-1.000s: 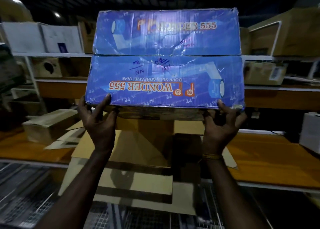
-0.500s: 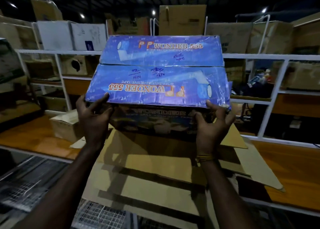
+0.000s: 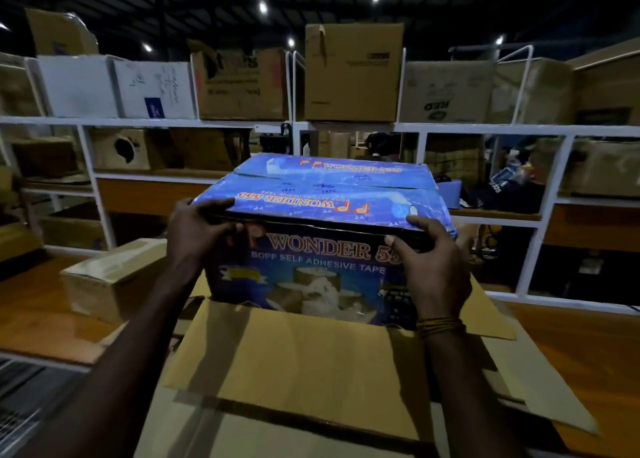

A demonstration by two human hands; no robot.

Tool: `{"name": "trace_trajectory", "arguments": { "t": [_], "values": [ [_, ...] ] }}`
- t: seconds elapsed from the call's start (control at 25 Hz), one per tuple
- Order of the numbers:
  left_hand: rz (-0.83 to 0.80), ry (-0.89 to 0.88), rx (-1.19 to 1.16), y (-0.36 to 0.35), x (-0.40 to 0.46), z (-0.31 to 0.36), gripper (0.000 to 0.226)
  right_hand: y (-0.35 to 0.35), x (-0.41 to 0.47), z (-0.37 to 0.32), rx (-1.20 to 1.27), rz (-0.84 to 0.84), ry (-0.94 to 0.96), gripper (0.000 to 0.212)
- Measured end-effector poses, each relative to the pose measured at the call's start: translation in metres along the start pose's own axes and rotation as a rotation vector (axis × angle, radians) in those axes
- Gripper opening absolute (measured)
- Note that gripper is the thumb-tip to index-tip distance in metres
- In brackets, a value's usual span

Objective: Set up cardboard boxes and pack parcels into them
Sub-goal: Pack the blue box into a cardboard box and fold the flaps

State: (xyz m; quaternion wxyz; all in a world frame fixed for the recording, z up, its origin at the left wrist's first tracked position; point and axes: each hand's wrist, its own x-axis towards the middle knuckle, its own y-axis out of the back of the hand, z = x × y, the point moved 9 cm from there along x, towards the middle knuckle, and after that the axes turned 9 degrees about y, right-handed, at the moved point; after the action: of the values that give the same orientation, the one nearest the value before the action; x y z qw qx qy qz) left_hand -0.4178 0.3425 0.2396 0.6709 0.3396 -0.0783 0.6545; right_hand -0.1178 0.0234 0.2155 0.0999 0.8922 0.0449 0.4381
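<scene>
Since a moment ago the blue parcel [image 3: 325, 229] has come down from chest height and now sits partly inside the open cardboard box [image 3: 304, 364] on the table [image 3: 585, 340], its lower part hidden behind the near flap. The left hand [image 3: 197, 236] and right hand [image 3: 433, 267] grip its top near corners, fingers curled over the edge. The fit looks tight, so a tilted parcel could catch a side flap and fold it inward.

Dim interior lit by small ceiling spotlights [image 3: 263, 7]; arm shadows fall across the cardboard flap [image 3: 311, 364]; wide-angle bending and soft blur toward the edges.
</scene>
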Motion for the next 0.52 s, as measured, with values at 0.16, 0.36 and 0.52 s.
{"name": "trace_trajectory", "arguments": {
  "t": [0.16,0.36,0.52],
  "values": [
    [-0.019,0.038,-0.001,-0.005,0.004,-0.031,0.06,-0.01,0.003,-0.006,-0.044,-0.029,0.023,0.045],
    [-0.083,0.034,0.012,-0.019,0.009,-0.016,0.056,-0.025,0.011,0.009,-0.072,-0.102,-0.024,0.052],
    [-0.119,0.065,0.054,-0.048,0.0,-0.016,0.055,-0.04,0.001,0.043,-0.045,-0.178,-0.1,0.051]
  ]
}}
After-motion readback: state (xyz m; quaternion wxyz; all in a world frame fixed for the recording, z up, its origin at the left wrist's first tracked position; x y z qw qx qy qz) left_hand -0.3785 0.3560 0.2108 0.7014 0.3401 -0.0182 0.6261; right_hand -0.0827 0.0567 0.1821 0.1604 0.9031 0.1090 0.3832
